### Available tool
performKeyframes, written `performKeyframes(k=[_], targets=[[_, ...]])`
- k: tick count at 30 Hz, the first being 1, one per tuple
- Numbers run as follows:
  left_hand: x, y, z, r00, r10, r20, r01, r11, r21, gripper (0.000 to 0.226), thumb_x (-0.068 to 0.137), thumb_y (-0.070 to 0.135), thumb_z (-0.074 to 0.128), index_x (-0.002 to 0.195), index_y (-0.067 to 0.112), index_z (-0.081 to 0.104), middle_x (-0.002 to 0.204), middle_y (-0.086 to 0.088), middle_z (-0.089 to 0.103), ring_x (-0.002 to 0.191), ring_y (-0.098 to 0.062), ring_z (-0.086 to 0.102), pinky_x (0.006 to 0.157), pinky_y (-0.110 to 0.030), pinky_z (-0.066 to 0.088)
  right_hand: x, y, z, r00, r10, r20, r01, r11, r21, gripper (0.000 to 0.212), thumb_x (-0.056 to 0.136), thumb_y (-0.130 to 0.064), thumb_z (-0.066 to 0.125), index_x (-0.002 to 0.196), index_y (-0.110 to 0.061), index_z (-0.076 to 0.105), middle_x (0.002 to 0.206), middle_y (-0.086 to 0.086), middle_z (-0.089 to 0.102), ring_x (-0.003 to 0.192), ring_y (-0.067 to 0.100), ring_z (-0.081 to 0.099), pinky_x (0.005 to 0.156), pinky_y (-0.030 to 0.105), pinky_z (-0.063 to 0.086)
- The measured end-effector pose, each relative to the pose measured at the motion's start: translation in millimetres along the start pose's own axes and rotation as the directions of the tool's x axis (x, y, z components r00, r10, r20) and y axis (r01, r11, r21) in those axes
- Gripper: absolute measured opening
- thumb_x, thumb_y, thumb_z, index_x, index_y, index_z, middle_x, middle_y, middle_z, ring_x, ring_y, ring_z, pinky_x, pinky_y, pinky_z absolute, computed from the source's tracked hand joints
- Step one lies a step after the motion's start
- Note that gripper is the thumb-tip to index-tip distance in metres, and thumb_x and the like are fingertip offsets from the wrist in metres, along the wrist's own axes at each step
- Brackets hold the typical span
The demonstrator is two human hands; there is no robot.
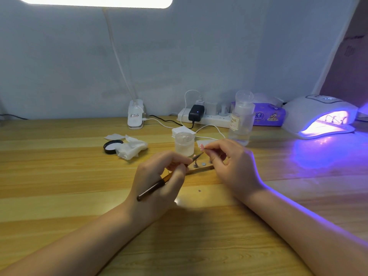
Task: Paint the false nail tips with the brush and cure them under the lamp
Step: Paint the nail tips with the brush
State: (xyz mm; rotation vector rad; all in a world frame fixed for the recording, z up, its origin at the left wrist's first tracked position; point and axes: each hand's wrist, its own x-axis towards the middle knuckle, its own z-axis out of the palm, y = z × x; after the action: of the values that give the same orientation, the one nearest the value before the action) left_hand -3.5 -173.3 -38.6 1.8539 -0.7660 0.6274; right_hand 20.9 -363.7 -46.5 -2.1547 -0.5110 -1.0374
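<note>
False nail tip point(201, 146) (light, probably slippery) sits pinched on its stand by the right hand point(232, 164); the left hand point(159, 182) grips the brush point(159, 183) mid-frame.

wood table point(59, 176), lamp point(318, 118), jar point(184, 143), wipes point(131, 148)

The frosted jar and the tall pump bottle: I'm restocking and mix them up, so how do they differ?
The frosted jar is short, wide and open, its black lid lying apart; the pump bottle is tall, slim and capped by a clear dome. The jar is unlabelled; the bottle carries a label. Both are translucent and stand upright on the table.
</note>
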Motion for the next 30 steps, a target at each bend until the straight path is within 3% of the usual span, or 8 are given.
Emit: performKeyframes(k=[5,10,14,19,30], targets=[[1.3,-2.5,1.1,0.991,-0.122,-0.057,0.114,0.986,-0.122,0.017,0.090,0.018,0.058,0.102,0.025,0.068,0.090,0.010,0.073,0.089,-0.006,0.069,0.076,-0.017,0.052,-0.4,-1.1,-0.8,1.000,0.016,0.025,-0.017,0.999,0.037,0.012,0.084,0.000,0.069,0.094,-0.006,0.073,0.080,-0.008,0.064,0.072,0.009,0.060,0.067,0.024,0.051],[0.3,-4.9,1.1,0.979,-0.205,0.013,0.202,0.950,-0.238,0.018,0.089,0.019,0.058,0.101,0.018,0.072,0.091,0.002,0.075,0.090,-0.012,0.071,0.081,-0.030,0.057,-0.9,-0.9,0.1,0.998,0.050,0.044,-0.052,0.997,0.060,0.011,0.084,0.000,0.068,0.092,-0.006,0.072,0.078,-0.005,0.065,0.070,0.013,0.060,0.064,0.028,0.050],[-2.6,-1.5,-0.5,0.981,-0.190,0.040,0.193,0.930,-0.313,0.022,0.084,0.030,0.056,0.094,0.019,0.073,0.087,0.000,0.075,0.086,-0.014,0.072,0.076,-0.021,0.054,-1.8,-0.7,0.0,0.996,0.073,0.049,-0.076,0.994,0.077,0.014,0.085,0.000,0.067,0.095,-0.010,0.071,0.077,-0.007,0.063,0.070,0.014,0.060,0.064,0.028,0.050],[-1.0,-2.7,0.7,0.979,-0.206,-0.005,0.189,0.908,-0.373,0.015,0.089,0.017,0.058,0.097,0.014,0.071,0.088,-0.001,0.075,0.084,-0.011,0.072,0.074,-0.016,0.053,-2.4,-0.4,0.1,0.993,0.095,0.068,-0.101,0.990,0.099,0.013,0.086,-0.002,0.066,0.095,-0.011,0.070,0.077,-0.001,0.066,0.071,0.015,0.061,0.064,0.032,0.051],[0.4,-12.8,3.4,0.965,-0.255,-0.062,0.220,0.916,-0.335,0.018,0.090,0.031,0.056,0.100,0.023,0.069,0.088,0.005,0.075,0.086,-0.011,0.070,0.071,-0.017,0.052,-2.4,-5.1,-0.1,0.968,0.202,0.146,-0.234,0.938,0.255,0.012,0.087,-0.004,0.066,0.096,-0.012,0.069,0.079,0.000,0.068,0.074,0.014,0.064,0.066,0.033,0.054]])
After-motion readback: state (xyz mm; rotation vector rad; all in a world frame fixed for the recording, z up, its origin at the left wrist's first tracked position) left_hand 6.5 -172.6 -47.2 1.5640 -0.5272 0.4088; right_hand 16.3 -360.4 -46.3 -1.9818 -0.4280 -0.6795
